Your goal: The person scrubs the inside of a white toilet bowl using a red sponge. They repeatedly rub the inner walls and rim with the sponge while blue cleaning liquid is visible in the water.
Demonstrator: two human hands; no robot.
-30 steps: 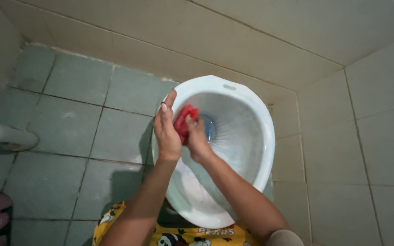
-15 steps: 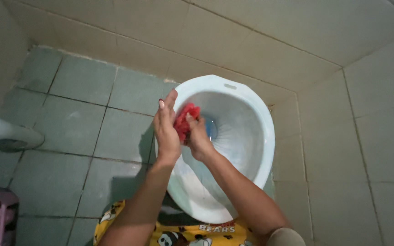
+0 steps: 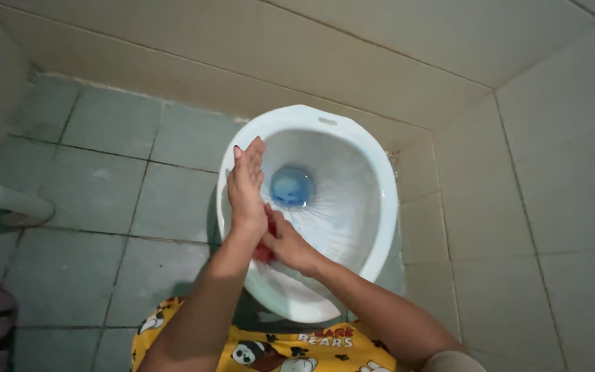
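Green tiled floor [image 3: 105,200]: above the toilet bowl [image 3: 373,207], right hand [image 3: 285,242] grasps a red cloth [image 3: 264,252]; left hand [image 3: 246,187] flat, released.

Bathroom: toilet bowl [image 3: 352,227], tiled floor [image 3: 105,207], tiled walls [image 3: 380,55]

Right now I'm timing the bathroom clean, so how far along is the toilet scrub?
Done: cannot tell; the toilet bowl looks pale with blue water at the drain. In hand: the right hand presses a red cloth at the bowl's near-left inner wall, with the left hand flat above it by the rim. Left: the pictures do not show what remains unwiped.
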